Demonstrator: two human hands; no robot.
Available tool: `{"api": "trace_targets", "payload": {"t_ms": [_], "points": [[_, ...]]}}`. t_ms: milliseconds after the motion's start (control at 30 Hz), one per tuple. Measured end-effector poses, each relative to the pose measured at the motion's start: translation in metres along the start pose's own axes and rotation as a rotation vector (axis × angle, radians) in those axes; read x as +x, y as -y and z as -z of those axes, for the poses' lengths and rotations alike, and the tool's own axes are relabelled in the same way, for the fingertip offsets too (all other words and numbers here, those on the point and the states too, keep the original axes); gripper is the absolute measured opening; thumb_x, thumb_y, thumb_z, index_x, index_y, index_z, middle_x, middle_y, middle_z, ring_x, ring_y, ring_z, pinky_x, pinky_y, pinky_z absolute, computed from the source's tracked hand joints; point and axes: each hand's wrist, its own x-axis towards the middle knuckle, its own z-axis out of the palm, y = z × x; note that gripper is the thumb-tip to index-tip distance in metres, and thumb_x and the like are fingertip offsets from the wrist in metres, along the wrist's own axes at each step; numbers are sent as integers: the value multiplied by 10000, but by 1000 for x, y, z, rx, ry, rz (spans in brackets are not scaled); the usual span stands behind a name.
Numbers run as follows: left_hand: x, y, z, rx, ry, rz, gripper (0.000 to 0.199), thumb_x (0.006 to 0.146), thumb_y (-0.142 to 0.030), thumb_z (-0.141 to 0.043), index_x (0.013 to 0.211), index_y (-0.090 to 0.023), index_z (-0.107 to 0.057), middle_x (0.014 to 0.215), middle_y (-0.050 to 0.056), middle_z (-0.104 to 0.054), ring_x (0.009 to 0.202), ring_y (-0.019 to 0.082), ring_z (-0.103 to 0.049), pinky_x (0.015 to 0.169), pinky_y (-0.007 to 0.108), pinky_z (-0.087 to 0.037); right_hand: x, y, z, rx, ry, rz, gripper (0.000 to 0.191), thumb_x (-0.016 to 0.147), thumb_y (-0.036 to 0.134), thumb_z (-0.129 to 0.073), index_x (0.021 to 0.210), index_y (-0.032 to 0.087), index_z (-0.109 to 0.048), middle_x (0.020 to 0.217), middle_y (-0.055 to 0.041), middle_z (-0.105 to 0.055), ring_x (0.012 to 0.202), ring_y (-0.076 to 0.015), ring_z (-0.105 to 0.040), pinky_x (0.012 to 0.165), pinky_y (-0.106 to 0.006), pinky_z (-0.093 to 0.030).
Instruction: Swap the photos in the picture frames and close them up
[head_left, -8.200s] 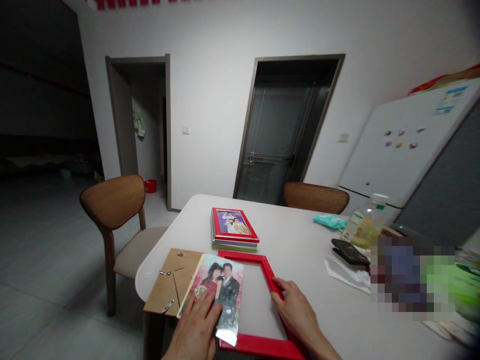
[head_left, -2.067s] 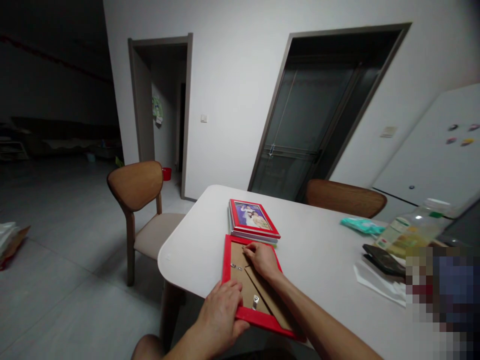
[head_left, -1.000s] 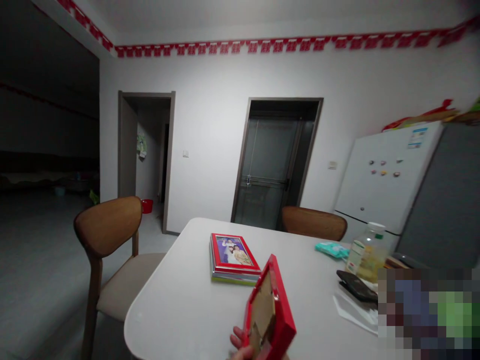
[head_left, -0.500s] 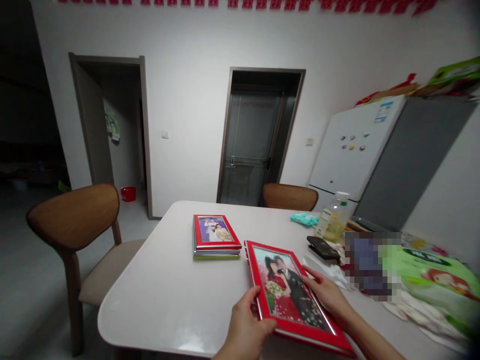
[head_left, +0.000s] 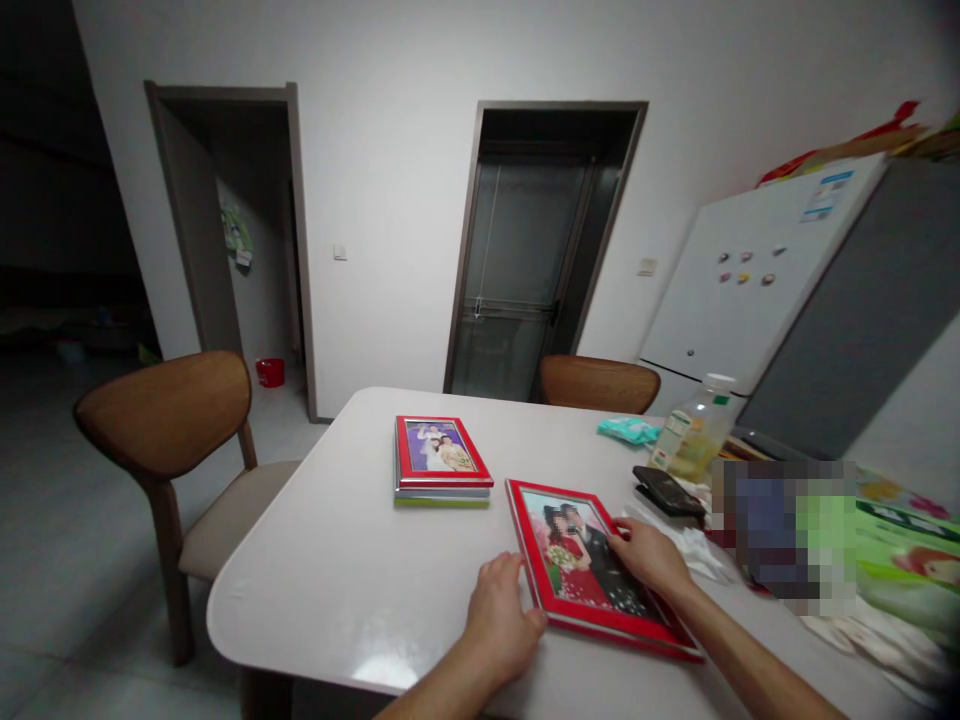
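A large red picture frame [head_left: 615, 628] with a photo of a couple lies nearly flat on the white table. My left hand [head_left: 501, 618] is at its left side, curled fingers along the edge and thumb by the near left corner. My right hand [head_left: 651, 558] grips the right side, fingertips over the photo's edge; its thumb is hidden. Just beyond, to the left, sits a stack of smaller frames, topped by a red picture frame [head_left: 442, 480] with a wedding photo. Lower edges in the stack look white and yellow-green.
On the table [head_left: 337, 590], a bottle of yellowish liquid [head_left: 694, 440], a dark phone-like object [head_left: 669, 492], a teal packet [head_left: 628, 431] and a green package [head_left: 911, 550] crowd the right side. Wooden chairs stand left [head_left: 176, 415] and behind [head_left: 600, 385]. A fridge [head_left: 750, 270] is at back right.
The large frame has gone from tilted and slightly raised to nearly flat on the table, both hands lowering with it. The camera view has shifted a little.
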Motion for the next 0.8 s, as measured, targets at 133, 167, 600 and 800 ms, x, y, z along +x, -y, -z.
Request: {"api": "trace_targets", "payload": {"t_ms": [133, 167, 600, 800], "points": [[-2, 23, 36, -22, -126, 85, 519, 608, -115, -563, 1118, -97, -468, 1202, 124, -478, 1124, 225, -395, 973, 324, -260, -12, 68, -8, -18, -62, 261, 366, 744, 250, -418, 1054, 100, -543, 1086, -160, -549, 1010, -258, -475, 876, -351, -300], [-1, 28, 46, -36, -166, 108, 506, 622, -123, -555, 1119, -108, -461, 1196, 118, -484, 1122, 221, -401, 967, 328, -266, -14, 91, -12, -6, -51, 347, 356, 747, 246, -424, 1060, 122, -538, 1110, -130, -538, 1021, -227, -466, 891, -317, -291], [-5, 55, 109, -542, -458, 268, 368, 665, -322, -601, 926, -71, -532, 833, 143, -641, 784, 232, -616, 722, 363, -455, -45, 232, -22, 78, 41, 803, 161, 659, 141, -525, 812, 160, -570, 896, -79, -547, 874, -204, -462, 777, -313, -329], [-27, 24, 92, -813, -532, 93, 372, 749, -401, -465, 974, -113, -541, 922, 97, -634, 863, 207, -598, 739, 311, -463, -114, 220, 4, 348, 167, 822, 203, 637, 170, -548, 839, 187, -547, 1005, -84, -518, 960, -218, -444, 831, -344, -342]]}}
